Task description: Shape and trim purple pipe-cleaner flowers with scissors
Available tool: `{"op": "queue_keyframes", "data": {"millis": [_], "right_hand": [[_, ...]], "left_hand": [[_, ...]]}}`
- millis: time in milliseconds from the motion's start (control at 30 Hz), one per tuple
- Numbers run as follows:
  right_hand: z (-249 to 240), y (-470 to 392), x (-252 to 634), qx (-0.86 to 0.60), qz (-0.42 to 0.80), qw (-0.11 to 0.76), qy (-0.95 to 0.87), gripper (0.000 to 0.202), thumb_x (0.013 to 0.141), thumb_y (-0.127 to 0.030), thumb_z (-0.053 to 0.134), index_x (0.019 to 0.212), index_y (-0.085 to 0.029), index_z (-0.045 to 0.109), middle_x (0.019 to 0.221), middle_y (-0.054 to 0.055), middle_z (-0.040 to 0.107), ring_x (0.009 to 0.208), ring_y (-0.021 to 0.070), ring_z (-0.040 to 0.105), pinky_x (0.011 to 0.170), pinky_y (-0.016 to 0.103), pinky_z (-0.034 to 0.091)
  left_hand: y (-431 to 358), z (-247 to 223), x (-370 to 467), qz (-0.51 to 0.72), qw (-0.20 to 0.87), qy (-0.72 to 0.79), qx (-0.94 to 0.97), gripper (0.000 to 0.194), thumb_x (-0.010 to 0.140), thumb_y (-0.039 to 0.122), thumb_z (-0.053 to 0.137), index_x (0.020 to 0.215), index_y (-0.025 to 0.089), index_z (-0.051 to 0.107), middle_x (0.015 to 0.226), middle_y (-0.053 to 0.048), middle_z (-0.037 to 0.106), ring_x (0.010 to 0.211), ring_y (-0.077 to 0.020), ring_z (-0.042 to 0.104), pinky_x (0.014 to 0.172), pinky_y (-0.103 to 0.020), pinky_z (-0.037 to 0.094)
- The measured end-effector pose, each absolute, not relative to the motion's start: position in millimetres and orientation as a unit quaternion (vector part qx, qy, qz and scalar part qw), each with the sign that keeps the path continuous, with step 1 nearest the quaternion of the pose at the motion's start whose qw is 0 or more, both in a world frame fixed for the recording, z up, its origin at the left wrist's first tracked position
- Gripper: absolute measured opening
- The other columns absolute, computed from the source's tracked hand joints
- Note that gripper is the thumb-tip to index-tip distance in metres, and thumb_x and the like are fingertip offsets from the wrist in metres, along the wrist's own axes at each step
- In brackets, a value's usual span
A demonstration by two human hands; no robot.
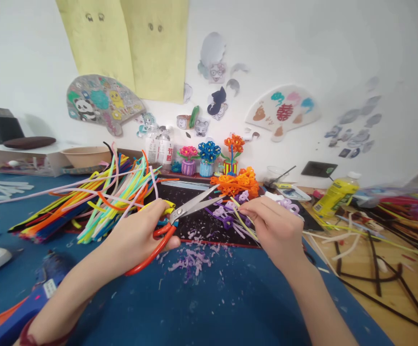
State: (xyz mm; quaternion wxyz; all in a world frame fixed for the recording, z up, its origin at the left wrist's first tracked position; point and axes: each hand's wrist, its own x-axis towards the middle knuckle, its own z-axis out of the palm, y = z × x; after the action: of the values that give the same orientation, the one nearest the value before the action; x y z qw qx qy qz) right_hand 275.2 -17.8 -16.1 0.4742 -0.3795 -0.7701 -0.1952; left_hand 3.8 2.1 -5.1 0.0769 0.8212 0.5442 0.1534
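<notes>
My left hand (pixel 142 230) is closed around the orange-red handles of a pair of scissors (pixel 184 207). The blades are parted and point right, toward the orange pipe-cleaner flowers (pixel 235 183). Across from them, the fingers of my right hand (pixel 277 228) are pinched at a thin pale yellow pipe cleaner (pixel 244 218). Small purple pipe-cleaner flowers (pixel 228 221) lie around those fingertips, on a black mat (pixel 172 192); whether any are in the grip is hidden. Purple fuzz clippings (pixel 190 262) are scattered below the scissors.
A heap of colorful pipe cleaners (pixel 96 202) spreads at left, near a blue glue gun (pixel 31 307). Small potted pipe-cleaner flowers (pixel 209 161) stand along the back. At right are a yellow bottle (pixel 336 194) and loose black pipe cleaners (pixel 376 264).
</notes>
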Motion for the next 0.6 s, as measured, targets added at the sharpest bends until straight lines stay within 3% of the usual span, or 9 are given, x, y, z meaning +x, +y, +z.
{"op": "queue_keyframes", "data": {"millis": [267,600], "right_hand": [[-17.1,-18.6,273.7,-0.376,-0.2,0.473,-0.771,0.027,0.087,-0.003,0.043,0.078,-0.021,0.062,0.071,0.003,0.067,0.065,0.0156,0.062,0.062,0.026,0.046],[-14.9,-20.8,270.9,-0.365,-0.213,0.486,-0.765,0.028,0.087,-0.001,0.045,0.078,-0.021,0.062,0.07,0.003,0.067,0.065,0.0154,0.062,0.063,0.027,0.048]], "left_hand": [[-2.6,-8.7,10.7,0.142,0.099,0.502,0.848,0.011,0.079,0.034,0.048,0.079,0.024,0.049,0.068,0.003,0.066,0.058,-0.014,0.057,0.053,-0.022,0.031],[-2.5,-8.7,11.6,0.131,0.097,0.485,0.859,0.019,0.08,0.035,0.047,0.088,0.023,0.059,0.068,0.0,0.07,0.061,-0.0163,0.061,0.054,-0.023,0.034]]}}
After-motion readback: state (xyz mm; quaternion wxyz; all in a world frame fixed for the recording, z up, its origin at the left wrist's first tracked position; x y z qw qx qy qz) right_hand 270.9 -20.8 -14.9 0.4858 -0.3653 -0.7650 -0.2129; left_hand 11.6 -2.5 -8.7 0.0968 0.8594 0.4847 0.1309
